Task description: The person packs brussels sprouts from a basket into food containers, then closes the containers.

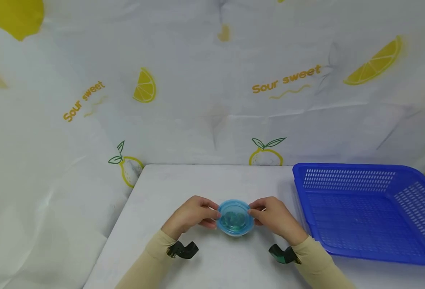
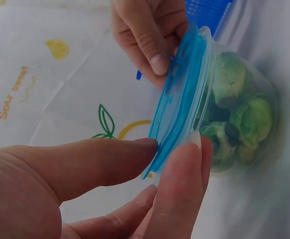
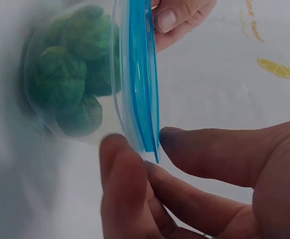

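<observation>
A round clear plastic container [image 2: 256, 149] stands on the white table, a translucent blue lid [image 1: 235, 212] over its top. Through its wall several green Brussels sprouts [image 3: 62, 77] show. My left hand [image 1: 198, 212] pinches the lid's left edge, thumb on top and fingers under the rim. On the opposite side my right hand [image 1: 272, 214] grips the edge likewise, its thumb against the lid and fingers below. In the left wrist view the lid appears slightly apart from the container's rim near the left thumb; whether it is fastened elsewhere I cannot tell.
A large blue plastic basket [image 1: 364, 218] with slotted walls sits at the right of the table [image 1: 183, 180]. Behind and to the left hangs a white cloth [image 1: 198, 100] printed with lemons. A dark camera mount is strapped to each wrist.
</observation>
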`<action>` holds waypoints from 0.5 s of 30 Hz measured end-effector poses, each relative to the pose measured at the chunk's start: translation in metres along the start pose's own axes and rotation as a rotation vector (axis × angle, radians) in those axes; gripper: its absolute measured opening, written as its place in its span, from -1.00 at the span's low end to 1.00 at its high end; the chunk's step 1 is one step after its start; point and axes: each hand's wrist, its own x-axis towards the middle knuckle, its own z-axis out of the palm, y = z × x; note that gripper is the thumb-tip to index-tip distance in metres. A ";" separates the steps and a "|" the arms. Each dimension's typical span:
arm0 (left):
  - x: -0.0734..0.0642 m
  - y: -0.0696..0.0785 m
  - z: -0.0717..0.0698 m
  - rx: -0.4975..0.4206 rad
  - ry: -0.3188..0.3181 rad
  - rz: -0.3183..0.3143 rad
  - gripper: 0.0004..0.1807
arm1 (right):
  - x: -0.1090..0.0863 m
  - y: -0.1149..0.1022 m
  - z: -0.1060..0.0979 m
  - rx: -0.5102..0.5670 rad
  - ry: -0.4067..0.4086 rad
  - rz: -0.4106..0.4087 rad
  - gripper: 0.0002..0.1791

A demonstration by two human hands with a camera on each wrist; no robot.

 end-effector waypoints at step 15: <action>0.022 -0.002 -0.013 -0.029 0.047 -0.007 -0.54 | 0.022 0.021 0.015 0.188 0.083 -0.064 -0.63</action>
